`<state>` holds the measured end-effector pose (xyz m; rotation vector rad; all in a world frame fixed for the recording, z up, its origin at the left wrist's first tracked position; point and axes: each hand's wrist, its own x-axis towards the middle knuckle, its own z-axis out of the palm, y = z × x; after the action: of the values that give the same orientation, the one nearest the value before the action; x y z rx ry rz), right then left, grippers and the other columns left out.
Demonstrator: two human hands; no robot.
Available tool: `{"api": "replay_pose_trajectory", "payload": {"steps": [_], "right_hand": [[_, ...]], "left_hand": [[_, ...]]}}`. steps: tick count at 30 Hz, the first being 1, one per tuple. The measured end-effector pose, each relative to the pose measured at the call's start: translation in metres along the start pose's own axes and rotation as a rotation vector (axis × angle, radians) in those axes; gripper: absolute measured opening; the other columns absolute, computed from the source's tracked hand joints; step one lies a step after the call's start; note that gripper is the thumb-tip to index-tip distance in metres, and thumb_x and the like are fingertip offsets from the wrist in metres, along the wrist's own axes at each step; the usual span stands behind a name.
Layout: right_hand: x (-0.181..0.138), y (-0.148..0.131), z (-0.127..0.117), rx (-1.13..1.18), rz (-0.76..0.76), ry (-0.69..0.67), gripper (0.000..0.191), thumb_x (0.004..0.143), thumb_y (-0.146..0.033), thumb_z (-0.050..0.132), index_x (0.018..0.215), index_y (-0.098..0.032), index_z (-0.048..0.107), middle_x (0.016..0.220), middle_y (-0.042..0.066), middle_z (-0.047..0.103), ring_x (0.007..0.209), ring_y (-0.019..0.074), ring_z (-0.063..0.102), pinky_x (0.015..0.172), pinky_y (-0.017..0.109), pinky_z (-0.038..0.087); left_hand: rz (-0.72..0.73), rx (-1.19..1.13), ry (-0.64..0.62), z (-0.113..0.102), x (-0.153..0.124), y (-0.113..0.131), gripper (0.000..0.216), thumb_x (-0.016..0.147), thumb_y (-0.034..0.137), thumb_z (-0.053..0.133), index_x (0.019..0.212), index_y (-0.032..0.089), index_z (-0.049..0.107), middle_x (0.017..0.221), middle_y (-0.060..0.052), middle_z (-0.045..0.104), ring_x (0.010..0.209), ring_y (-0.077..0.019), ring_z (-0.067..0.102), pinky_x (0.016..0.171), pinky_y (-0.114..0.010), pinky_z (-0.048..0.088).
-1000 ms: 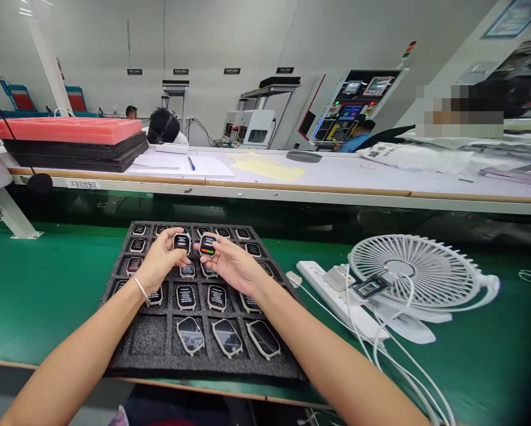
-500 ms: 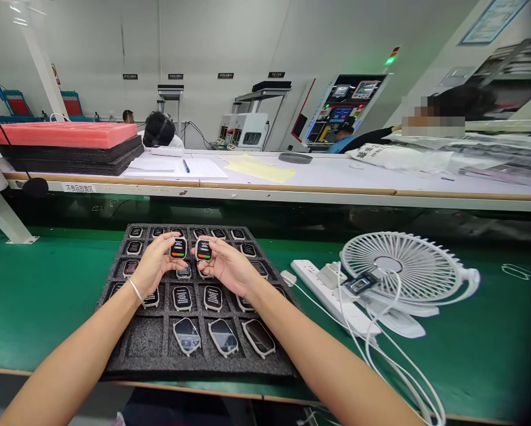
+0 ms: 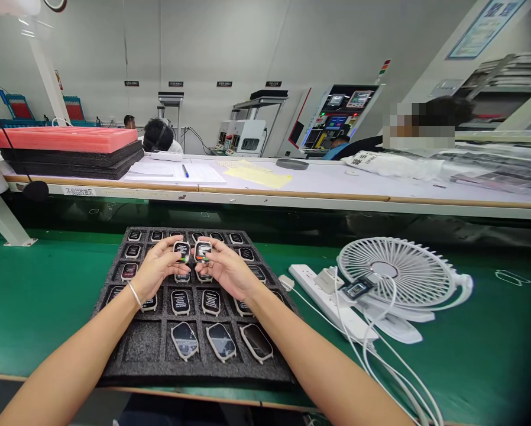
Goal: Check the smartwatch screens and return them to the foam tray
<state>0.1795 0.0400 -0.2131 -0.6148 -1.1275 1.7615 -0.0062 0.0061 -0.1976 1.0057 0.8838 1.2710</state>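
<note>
My left hand [image 3: 156,269] grips a smartwatch [image 3: 181,251] by its sides, its thumb over the lit screen. Close beside it, my right hand [image 3: 229,271] pinches a second smartwatch [image 3: 202,251], thumb on the glass near a red and orange strip. Both watches have pale cases without straps and are held above a black foam tray [image 3: 143,343]. Rows of similar watches lie in the tray's pockets, many with white text on dark screens. In the front row, a watch with a dark screen [image 3: 256,342] lies at the right, and the leftmost pocket holds no watch. My forearms cover part of the tray.
Right of the tray are a white power strip [image 3: 327,302] with cables and a white fan [image 3: 398,269] lying on the green bench [image 3: 482,355]. Behind, a raised shelf [image 3: 323,183] carries stacked red foam [image 3: 65,139], papers and plastic bags. People sit beyond.
Both thumbs have moved onto the watch screens, and the displays now look different. The two watches stay in about the same place. The view has shifted slightly.
</note>
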Motion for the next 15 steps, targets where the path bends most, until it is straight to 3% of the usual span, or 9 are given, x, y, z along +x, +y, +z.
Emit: {"api": "replay_pose_trajectory", "payload": {"steps": [5,15], "right_hand": [[-0.0016,0.0001,-0.0006,-0.054,-0.052,-0.003,0.044,0.068,-0.012,0.070,0.110,-0.023,0.060,0.091,0.000,0.071,0.068,0.0144,0.068,0.067,0.029,0.051],[-0.0037,-0.0004,0.0001,-0.096,-0.077,-0.018,0.048,0.069,-0.011,0.069,0.113,-0.025,0.058,0.096,0.000,0.072,0.071,0.0134,0.069,0.072,0.030,0.054]], "left_hand": [[0.036,0.056,-0.005,0.0008,-0.0003,-0.0019,0.054,0.070,0.017,0.070,0.121,0.017,0.056,0.092,-0.003,0.070,0.064,-0.0130,0.070,0.068,-0.029,0.057],[0.096,0.108,0.009,0.0025,0.0010,-0.0036,0.060,0.066,0.015,0.069,0.124,0.017,0.056,0.095,-0.001,0.069,0.064,-0.0119,0.070,0.068,-0.028,0.058]]}}
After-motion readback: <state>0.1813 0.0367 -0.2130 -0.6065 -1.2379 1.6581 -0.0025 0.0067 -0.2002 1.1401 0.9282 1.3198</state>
